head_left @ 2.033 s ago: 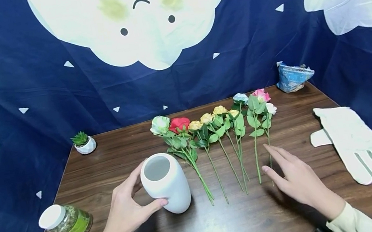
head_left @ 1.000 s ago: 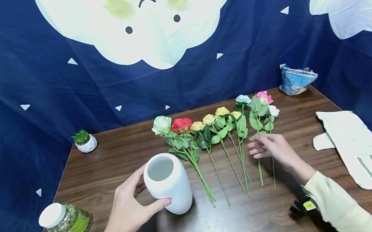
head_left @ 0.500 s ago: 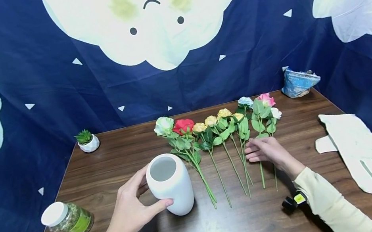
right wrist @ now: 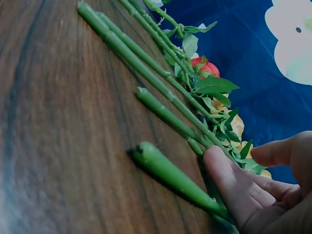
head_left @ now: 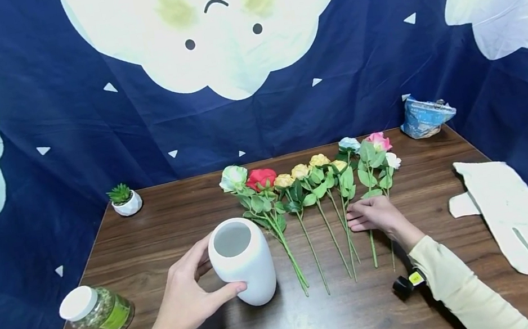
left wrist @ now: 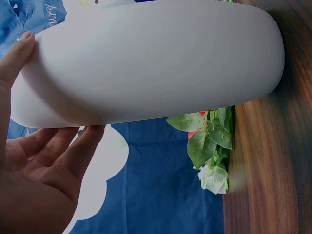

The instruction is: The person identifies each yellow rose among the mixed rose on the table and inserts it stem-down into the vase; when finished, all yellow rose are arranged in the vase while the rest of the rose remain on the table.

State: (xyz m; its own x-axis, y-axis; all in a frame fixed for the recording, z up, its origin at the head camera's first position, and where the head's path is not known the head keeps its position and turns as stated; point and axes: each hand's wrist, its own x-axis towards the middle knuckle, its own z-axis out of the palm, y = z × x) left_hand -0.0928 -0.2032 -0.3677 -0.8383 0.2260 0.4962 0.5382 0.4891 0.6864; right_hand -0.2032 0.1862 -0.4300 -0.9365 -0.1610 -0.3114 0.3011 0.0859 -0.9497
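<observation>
My left hand [head_left: 193,294] grips a white vase [head_left: 251,269] round its side, thumb in front and fingers behind. The vase stands upright on the table with its mouth facing up. In the left wrist view, its smooth wall [left wrist: 156,63] fills the upper part. My right hand [head_left: 376,216] is at the stem of a yellow rose [head_left: 351,254], right of the vase. In the right wrist view, thumb and finger stand apart with green stems [right wrist: 168,114] close by. Around it lie a red rose [head_left: 261,178], a pale green rose [head_left: 234,178] and a pink rose [head_left: 378,141].
A jar with a white lid [head_left: 79,303] lies tilted at the left. A small potted succulent [head_left: 126,201] stands at the back left. At the right lie white gloves [head_left: 512,213]; behind them sits a blue bag [head_left: 425,116]. A blue cloth with clouds [head_left: 248,124] hangs behind the table.
My right hand has moved left from the rightmost stems to the yellow rose's stem, and its fingers have drawn closer together. The left hand keeps its grip on the vase.
</observation>
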